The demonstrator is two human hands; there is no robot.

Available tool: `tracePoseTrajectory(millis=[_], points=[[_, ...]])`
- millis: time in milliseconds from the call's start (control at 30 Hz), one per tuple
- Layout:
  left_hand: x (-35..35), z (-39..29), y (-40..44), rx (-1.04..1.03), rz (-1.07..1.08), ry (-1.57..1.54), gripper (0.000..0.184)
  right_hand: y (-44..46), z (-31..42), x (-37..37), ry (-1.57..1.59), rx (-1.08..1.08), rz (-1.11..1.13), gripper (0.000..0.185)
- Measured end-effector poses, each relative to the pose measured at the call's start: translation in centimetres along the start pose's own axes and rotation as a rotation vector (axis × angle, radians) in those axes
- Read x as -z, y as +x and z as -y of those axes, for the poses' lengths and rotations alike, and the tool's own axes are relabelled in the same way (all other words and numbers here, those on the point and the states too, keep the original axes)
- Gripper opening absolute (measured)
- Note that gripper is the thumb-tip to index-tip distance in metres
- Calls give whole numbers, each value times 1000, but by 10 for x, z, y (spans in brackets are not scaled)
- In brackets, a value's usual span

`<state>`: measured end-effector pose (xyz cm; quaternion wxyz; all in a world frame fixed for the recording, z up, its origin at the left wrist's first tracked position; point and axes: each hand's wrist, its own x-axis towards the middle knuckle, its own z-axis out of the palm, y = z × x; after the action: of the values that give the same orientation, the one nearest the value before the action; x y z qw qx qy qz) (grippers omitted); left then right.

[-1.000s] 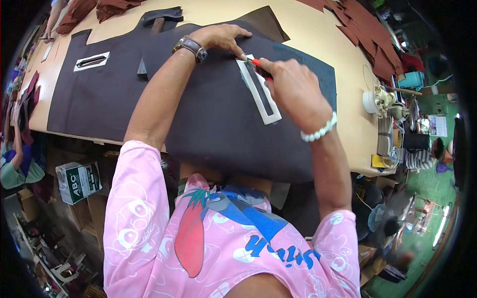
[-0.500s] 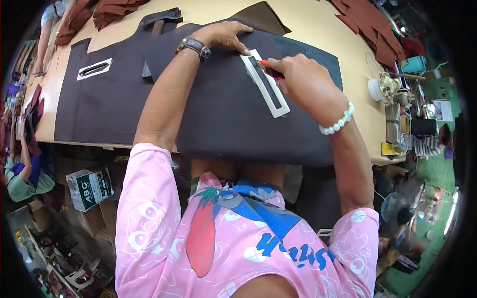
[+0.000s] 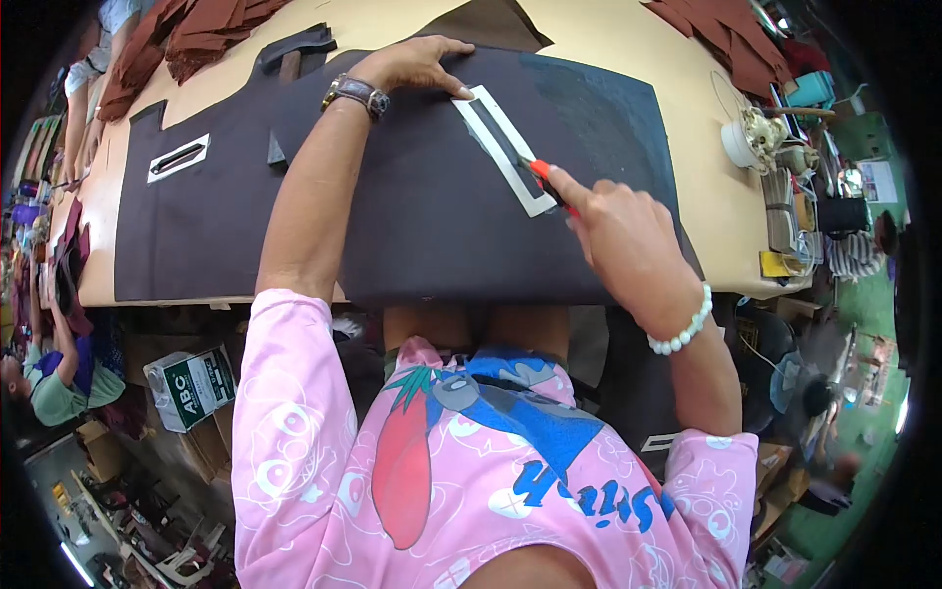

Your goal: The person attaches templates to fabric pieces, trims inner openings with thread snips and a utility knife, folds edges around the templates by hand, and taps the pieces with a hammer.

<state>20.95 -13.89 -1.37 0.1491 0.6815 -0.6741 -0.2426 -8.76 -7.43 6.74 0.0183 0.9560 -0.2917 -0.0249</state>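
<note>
**Your right hand (image 3: pixel 628 234) grips the red-and-black tool (image 3: pixel 542 172) over the near part of the white frame (image 3: pixel 498 159), while your left hand (image 3: pixel 417 65) spreads at its far end**

Your left forearm reaches up from the near left, and the wrist with its watch (image 3: pixel 355 95) turns so that the hand points to the right. The hand is open, palm down on the dark sheet (image 3: pixel 422 221), clasping nothing. Your index finger stretches out to the right, and your thumb slants toward you, its tip touching the far left corner of the frame.

Your right forearm comes in from the near right, angled to the left as it goes away from you, with a pale bead bracelet (image 3: pixel 684 329) at the wrist. This hand is closed around the tool, its index finger laid along the top and pointing to the far left, the other fingers curled beneath. The tip meets the frame's area by the slot; you cannot tell from here whether it touches the surface.

The frame lies flat on the sheet, its long sides slanting from far left to near right. The sheet lies on the pale table (image 3: pixel 705 147). Well to the left, a second white frame (image 3: pixel 179 159) rests on dark material, and reddish-brown pieces (image 3: pixel 726 44) lie at the far right.
</note>
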Motion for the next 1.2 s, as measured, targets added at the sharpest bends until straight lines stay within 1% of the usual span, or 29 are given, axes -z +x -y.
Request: tracePoseTrajectory(millis=[33,100,167,233,267,300,333,367,400,433,467,500,533,567,633,667,733,767,867,900,967,1000,1033,1100,1133,1167,1200], points=[[0,0,0,4,14,-9,86,-8,0,0,-4,6,-14,45],[2,1,2,8,40,-27,86,-21,2,-1,-14,-24,38,46],[-2,11,6,-48,43,-49,86,-29,0,-2,-35,-49,84,48],[-3,13,5,-75,10,-44,86,-30,-3,-8,22,-62,60,49],[-5,11,1,-59,-45,-4,85,-29,-5,-9,52,-66,49,49],[-9,16,-3,-112,-167,51,86,-29,-9,-8,92,-67,37,50],[-13,15,-9,-168,-287,103,87,-28,-20,-8,306,-85,81,49],[-23,13,-21,-160,-486,270,83,-26,-38,-9,518,-99,118,49],[-20,16,-30,-218,-553,253,77,-25,-51,-9,763,-198,167,47],[-24,16,-45,-125,-664,332,70,-25,-64,-9,1002,-313,195,48],[-25,22,-58,-2,-686,392,71,-25,-77,-19,1051,-415,83,41],[-21,12,-77,194,-647,395,73,-22,-92,-30,1061,-461,-11,37],[-31,35,-85,329,-687,428,73,-17,-107,-44,1074,-502,-104,35],[-35,44,-97,432,-665,379,68,-7,-120,-59,966,-527,-216,33],[-46,67,-107,435,-624,383,61,16,-142,-86,741,-557,-440,31],[-46,71,-110,440,-608,385,58,27,-147,-96,651,-553,-470,30],[-42,56,-112,365,-632,247,45,44,-151,-109,474,-544,-528,29],[-43,53,-109,312,-724,266,33,50,-150,-112,430,-587,-515,26],[-30,45,-104,290,-736,214,26,48,-143,-119,226,-519,-744,25],[-24,37,-103,318,-805,168,27,39,-139,-109,161,-501,-768,26],[-15,24,-99,232,-938,13,23,11,-132,-89,247,-469,-766,30],[-12,23,-99,192,-1002,-65,22,-9,-116,-66,338,-553,-580,33],[-10,25,-99,223,-948,-147,28,-29,-100,-51,422,-630,-388,36],[-3,14,-105,381,-622,-721,37,-61,-86,-59,393,-610,-248,39],[4,1,-108,447,-440,-999,42,-68,-84,-65,443,-618,-234,39],[5,-16,-115,425,-390,-892,50,-73,-83,-71,491,-628,-222,40],[1,-18,-118,432,-296,-831,49,-76,-83,-75,540,-639,-210,41]])
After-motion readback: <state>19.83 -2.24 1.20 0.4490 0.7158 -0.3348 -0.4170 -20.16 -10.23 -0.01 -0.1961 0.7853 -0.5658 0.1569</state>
